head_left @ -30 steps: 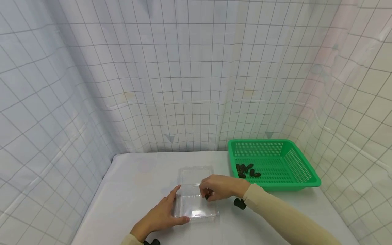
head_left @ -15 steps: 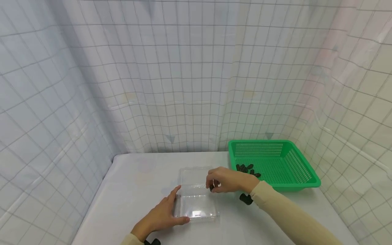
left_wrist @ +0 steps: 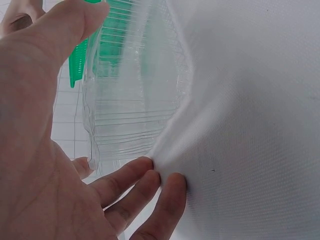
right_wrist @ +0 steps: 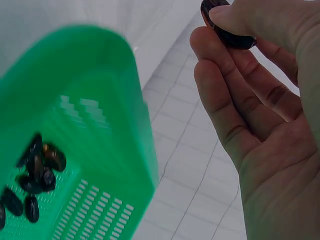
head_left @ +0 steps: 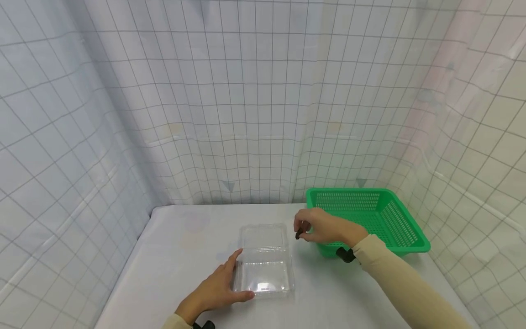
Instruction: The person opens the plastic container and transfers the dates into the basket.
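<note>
My right hand point(head_left: 324, 226) pinches a dark, glossy, date-like oval fruit point(right_wrist: 234, 38) between thumb and fingers. It is raised beside the left edge of the green plastic basket point(head_left: 411, 228). Several more such dark fruits point(right_wrist: 31, 182) lie in the basket in the right wrist view; in the head view the hand and arm hide them. A clear plastic clamshell box point(head_left: 263, 274) lies with its lid point(head_left: 264, 236) folded back, away from me. My left hand point(head_left: 218, 287) rests spread at the box's near left corner, thumb along the front rim and fingers by the left side.
The box and basket stand on a white-covered table point(head_left: 181, 242). White sheets with a grid pattern point(head_left: 267, 114) hang close around the back and both sides. The basket occupies the back right part of the table.
My right hand has moved from above the box up and to the right, to the basket's edge, still pinching the dark fruit. My left hand has stayed at the box.
</note>
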Available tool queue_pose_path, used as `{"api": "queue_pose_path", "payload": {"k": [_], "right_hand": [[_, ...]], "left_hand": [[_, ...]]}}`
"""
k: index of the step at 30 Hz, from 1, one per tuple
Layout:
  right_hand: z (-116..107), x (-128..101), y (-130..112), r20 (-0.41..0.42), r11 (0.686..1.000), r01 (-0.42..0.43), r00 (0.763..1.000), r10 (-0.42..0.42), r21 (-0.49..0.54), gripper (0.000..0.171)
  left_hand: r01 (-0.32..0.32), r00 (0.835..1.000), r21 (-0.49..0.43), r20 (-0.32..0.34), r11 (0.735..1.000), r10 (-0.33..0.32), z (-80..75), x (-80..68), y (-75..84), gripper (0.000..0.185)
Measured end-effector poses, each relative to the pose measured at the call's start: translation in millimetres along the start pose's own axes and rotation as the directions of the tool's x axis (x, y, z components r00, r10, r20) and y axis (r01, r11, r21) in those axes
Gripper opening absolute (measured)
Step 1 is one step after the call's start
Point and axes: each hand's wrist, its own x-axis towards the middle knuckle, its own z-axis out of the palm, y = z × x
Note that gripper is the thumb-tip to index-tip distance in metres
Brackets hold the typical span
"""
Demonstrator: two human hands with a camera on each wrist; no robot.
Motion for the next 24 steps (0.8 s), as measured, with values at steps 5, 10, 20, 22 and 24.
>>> {"api": "queue_pose_path", "payload": {"k": [5,10,20,22,24], "right_hand": [[-14.4,-10.1,17.0,-0.047,0.999,-0.015,0.999,0.014,-0.028,0.022],[-27.4,-20.5,33.0,-0.093,0.995,-0.028,0.996,0.020,-0.091,0.019],[-41.4,-41.2,58.7,-0.119,0.988,-0.142,0.984,0.135,-0.055,0.017],[-42.8,-44.7,62.1,-0.111,0.984,-0.173,0.980,0.166,-0.049,0.015],[-42.9,-48.3,65.7,-0.097,0.975,-0.217,0.973,0.211,-0.047,0.013]], "left_hand": [[-0.006,1.000,-0.010,-0.001,1.000,0.006,0.3,-1.2,3.2,0.132],[-0.009,1.000,-0.015,0.006,1.000,0.009,1.0,-1.8,4.2,0.132],[-0.005,1.000,-0.012,0.020,1.000,0.005,2.1,1.3,5.4,0.132],[-0.003,1.000,-0.012,0.019,1.000,0.003,1.9,1.8,5.7,0.132],[0.000,1.000,-0.009,0.016,1.000,0.000,1.8,2.1,5.9,0.132]]}}
